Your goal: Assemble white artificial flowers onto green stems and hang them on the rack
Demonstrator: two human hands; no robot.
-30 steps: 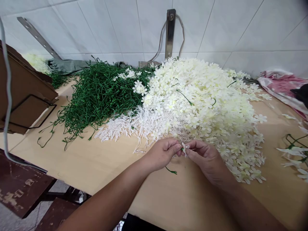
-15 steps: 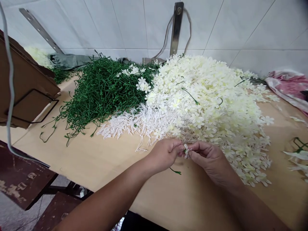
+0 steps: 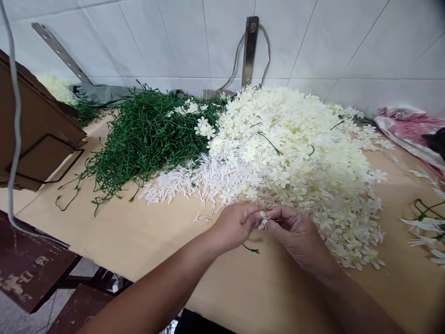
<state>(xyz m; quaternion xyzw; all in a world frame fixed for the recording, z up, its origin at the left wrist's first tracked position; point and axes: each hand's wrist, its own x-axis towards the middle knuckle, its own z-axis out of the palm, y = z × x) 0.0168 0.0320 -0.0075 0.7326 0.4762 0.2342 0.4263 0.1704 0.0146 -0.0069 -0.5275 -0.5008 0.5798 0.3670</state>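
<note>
Over the front of the table my two hands meet, fingertips close together. My left hand (image 3: pixel 236 227) is closed on a green plastic stem (image 3: pixel 251 249), whose lower end sticks out beneath the fist. Between the hands sits a small white artificial flower (image 3: pixel 263 221); thumb and forefinger of my right hand (image 3: pixel 292 232) pinch it. Where stem and flower meet is hidden by the fingers. Just behind lie a heap of cream artificial flowers (image 3: pixel 295 134), a spread of thin white stamens (image 3: pixel 181 183) and a tangled pile of green stems (image 3: pixel 149 134).
A cardboard box (image 3: pixel 38 130) with a black wire handle stands at the left, a grey cable (image 3: pixel 15 116) hanging before it. Metal brackets (image 3: pixel 249 51) are fixed to the tiled wall. A pink and white cloth (image 3: pixel 410 127) and loose flowers (image 3: pixel 426 225) lie at the right.
The whole view has shifted slightly, so things sit a little lower and further left. Both hands keep their grip; the white flower is now closer to the left fingertips.
</note>
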